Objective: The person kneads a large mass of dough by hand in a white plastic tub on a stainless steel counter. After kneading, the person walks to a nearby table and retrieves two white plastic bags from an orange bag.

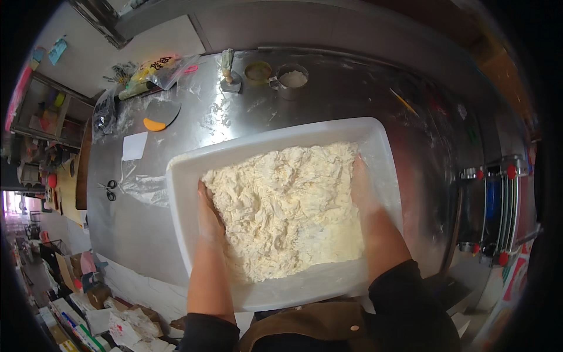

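Observation:
A wide mass of rough, shaggy dough (pixel 286 207) fills most of a white plastic tub (pixel 281 292). My left hand (pixel 209 211) is inside the tub, along the left side of the dough, its fingers partly hidden by the dough and the tub wall. On the opposite side, my right hand (pixel 361 185) holds the dough's right edge, with its fingertips near the far right corner. Together the two hands clasp the mass from both sides. Smoother, paler dough shows at the near right part.
The tub stands on a floury steel table (pixel 140 233). Farther back are a metal measuring cup (pixel 294 81) of white powder, a small round bowl (pixel 258 72) and a scraper with an orange grip (pixel 155 125). Scissors (pixel 110 190) lie left; a roller machine (pixel 501 211) stands right.

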Tool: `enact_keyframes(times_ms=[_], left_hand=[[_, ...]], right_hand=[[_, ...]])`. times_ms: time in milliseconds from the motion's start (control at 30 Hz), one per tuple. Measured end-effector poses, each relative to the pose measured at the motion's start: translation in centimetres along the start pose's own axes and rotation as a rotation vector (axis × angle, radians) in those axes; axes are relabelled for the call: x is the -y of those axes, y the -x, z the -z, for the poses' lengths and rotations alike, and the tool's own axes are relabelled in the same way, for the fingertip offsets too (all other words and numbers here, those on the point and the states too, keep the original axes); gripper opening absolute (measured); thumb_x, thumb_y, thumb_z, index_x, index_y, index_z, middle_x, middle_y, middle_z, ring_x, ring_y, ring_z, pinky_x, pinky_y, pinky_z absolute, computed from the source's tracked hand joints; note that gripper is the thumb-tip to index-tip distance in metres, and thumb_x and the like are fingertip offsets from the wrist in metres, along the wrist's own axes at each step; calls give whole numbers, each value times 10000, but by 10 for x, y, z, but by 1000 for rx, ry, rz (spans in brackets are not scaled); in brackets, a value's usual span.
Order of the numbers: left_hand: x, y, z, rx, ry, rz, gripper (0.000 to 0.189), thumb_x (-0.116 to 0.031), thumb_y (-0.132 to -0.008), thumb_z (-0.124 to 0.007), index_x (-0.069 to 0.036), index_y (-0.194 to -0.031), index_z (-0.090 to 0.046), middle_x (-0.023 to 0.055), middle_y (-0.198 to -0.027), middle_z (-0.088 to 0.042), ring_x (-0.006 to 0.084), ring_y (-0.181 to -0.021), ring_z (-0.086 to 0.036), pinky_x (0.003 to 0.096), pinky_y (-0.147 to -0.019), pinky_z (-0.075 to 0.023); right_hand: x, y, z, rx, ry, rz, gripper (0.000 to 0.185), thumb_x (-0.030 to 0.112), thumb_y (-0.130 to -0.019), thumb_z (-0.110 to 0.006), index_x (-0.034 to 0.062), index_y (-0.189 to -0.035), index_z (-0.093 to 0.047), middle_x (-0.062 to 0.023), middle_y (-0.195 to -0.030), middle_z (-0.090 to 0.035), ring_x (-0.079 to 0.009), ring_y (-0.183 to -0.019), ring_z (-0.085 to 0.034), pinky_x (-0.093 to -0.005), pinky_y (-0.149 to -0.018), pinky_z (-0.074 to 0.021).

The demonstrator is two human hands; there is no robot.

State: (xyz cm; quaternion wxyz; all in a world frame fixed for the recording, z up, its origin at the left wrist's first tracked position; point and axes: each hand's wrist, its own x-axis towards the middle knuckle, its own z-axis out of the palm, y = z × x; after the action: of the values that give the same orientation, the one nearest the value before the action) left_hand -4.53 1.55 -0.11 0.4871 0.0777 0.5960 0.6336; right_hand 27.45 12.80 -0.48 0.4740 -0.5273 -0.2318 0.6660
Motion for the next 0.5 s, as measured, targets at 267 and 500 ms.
enact_keyframes(times_ms=[267, 500], left_hand=[[3, -50, -24, 72, -458, 67, 721, -577, -933, -384, -2, -1370, -387, 161, -1338, -483, 256, -1212, -491, 366, -992, -407], [-6, -57, -51, 213, -268, 231, 664, -516, -918, -465, -38, -1374, -400, 136, -1356, -469, 241, -1164, -529, 387, -956, -449]], right_hand=[[11, -42, -55, 67, -51, -370, 611, 464, -899, -515, 30, -1325, -459, -131, -1274, -546, -266, -1164, -530, -441, -979, -425], [-42, -75, -71, 324, -66, -507, 748, 524, -835, -599, 46, -1373, -393, -177, -1318, -502, -320, -1214, -486, -466, -1018, -390]])
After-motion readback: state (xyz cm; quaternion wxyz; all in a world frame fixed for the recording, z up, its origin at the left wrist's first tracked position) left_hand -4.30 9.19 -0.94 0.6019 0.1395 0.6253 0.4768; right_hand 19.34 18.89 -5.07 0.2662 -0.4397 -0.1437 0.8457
